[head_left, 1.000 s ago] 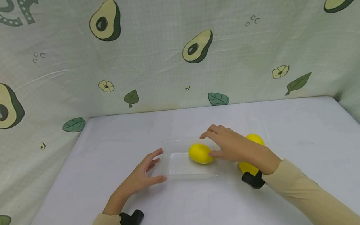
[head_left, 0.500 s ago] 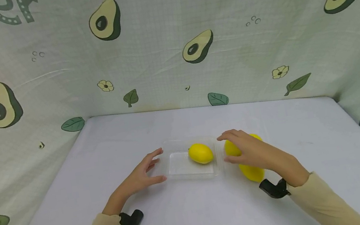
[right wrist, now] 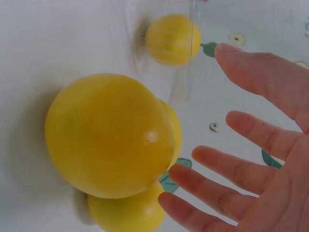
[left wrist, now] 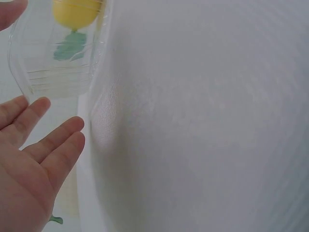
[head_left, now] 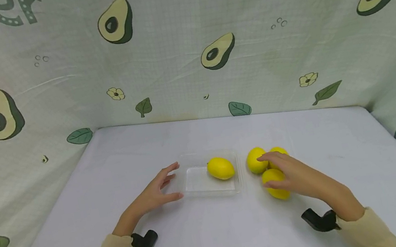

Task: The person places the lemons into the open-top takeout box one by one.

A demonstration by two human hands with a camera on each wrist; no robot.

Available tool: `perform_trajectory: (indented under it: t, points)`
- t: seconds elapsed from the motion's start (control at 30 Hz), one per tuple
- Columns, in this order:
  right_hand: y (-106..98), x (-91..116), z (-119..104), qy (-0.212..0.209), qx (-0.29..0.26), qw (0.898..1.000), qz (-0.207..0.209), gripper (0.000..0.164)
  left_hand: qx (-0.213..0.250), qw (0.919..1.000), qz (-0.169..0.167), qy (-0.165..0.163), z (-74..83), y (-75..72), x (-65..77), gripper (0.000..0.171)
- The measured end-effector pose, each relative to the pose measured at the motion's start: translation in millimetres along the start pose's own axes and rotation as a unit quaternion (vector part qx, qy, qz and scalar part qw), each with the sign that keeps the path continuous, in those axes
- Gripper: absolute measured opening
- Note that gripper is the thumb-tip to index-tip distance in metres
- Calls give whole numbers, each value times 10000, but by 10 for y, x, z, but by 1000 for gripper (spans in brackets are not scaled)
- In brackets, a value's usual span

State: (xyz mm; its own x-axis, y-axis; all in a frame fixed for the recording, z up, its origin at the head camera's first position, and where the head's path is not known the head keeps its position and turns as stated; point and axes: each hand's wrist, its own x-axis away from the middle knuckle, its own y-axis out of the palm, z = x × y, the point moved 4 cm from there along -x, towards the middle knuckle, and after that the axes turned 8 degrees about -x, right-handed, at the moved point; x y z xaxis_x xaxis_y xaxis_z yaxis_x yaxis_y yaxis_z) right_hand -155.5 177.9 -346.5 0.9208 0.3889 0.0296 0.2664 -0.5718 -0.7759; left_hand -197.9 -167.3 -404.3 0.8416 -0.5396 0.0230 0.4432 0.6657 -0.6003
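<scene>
Yellow lemons (head_left: 256, 160): four (plus one container (head_left: 198, 181)).

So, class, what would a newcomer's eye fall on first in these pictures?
Likely the yellow lemon inside the clear plastic container and the three loose lemons clustered right of it, by the right hand. Next, perhaps, the avocado-print cloth hanging behind the white table.

You've got one clear container (head_left: 196, 180). Four lemons (head_left: 220, 168), probably, since one's partly covered: one inside, three outside. One left hand (head_left: 156, 192), one right hand (head_left: 294, 175). Two black wrist cameras (head_left: 146, 240). One white surface (head_left: 217, 235).
</scene>
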Motion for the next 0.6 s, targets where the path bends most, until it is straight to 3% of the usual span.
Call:
perform_trajectory:
  t: [0.6]
  points:
    - [121,173,281,56,-378,9993,-44,61,-122,9999,0,103,-25,9,-16,86]
